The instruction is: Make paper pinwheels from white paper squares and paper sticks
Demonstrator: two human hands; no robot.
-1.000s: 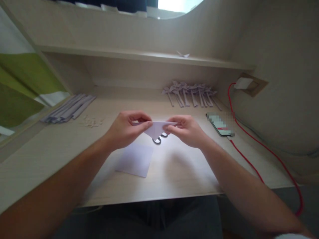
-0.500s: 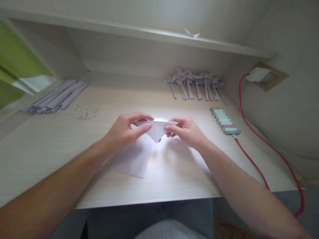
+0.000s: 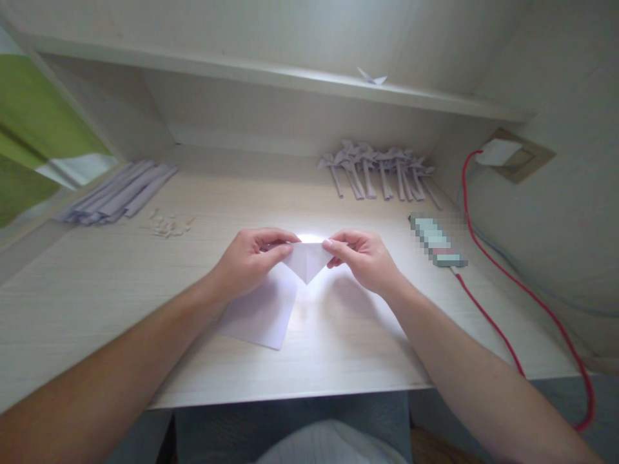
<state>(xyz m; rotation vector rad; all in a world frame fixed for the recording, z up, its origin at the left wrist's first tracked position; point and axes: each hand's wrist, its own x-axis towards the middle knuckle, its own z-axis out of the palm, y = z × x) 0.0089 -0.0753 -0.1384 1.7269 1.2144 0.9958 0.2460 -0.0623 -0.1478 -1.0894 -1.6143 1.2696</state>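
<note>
we pinch a folded paper triangle (image 3: 307, 260) between both hands, just above the surface (image 3: 97, 290): our left hand (image 3: 251, 258) closed on its left corner, our right hand (image 3: 362, 256) closed on its right, point hanging down. a flat sheet of paper (image 3: 261, 316) lies beneath our left wrist. a phone (image 3: 438, 240) with a red cable (image 3: 507, 270) lies to the right.

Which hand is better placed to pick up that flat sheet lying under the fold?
Left, probably. The left hand pinches the folded triangle right above the flat sheet, which lies under its wrist. The right hand holds the other corner, farther from that sheet.
</note>
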